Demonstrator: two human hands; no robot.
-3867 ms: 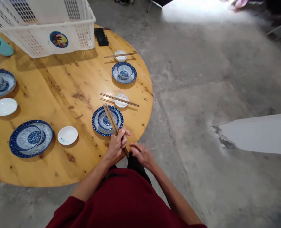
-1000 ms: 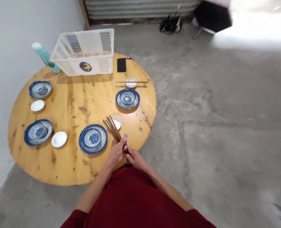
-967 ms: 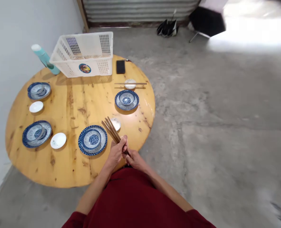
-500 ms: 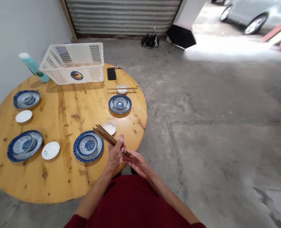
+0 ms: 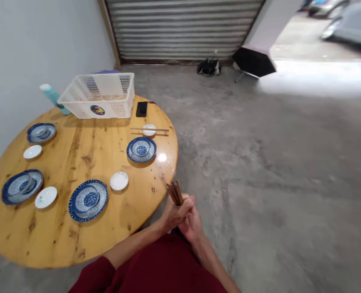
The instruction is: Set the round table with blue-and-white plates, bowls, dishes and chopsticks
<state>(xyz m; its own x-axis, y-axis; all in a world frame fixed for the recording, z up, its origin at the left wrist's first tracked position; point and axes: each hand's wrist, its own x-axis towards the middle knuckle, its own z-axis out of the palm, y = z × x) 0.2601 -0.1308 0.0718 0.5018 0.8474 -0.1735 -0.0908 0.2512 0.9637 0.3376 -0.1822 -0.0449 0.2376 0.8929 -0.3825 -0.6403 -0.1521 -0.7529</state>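
My left hand [image 5: 172,215] is closed round a bundle of brown chopsticks [image 5: 174,192], held nearly upright just off the right edge of the round wooden table [image 5: 76,162]. My right hand [image 5: 195,224] is pressed against the left from behind, at the lower ends of the chopsticks; its fingers are mostly hidden. Nearest on the table are a small white dish [image 5: 119,180] and a blue patterned plate with a bowl [image 5: 88,200]. Farther back another blue plate and bowl [image 5: 141,149] sits below a white dish with a pair of chopsticks across it [image 5: 149,130].
A white plastic basket [image 5: 98,95], a black phone [image 5: 141,108] and a teal bottle [image 5: 52,97] stand at the table's far side. Two more blue plates [image 5: 22,185] [image 5: 41,132] with white dishes lie at the left. A grey wall is left, concrete floor right, a black umbrella [image 5: 252,62] behind.
The chopstick pair that lay on the near white dish is gone from it. Both hands with the bundle have drawn back from over the table to beyond its edge, chopsticks now upright.
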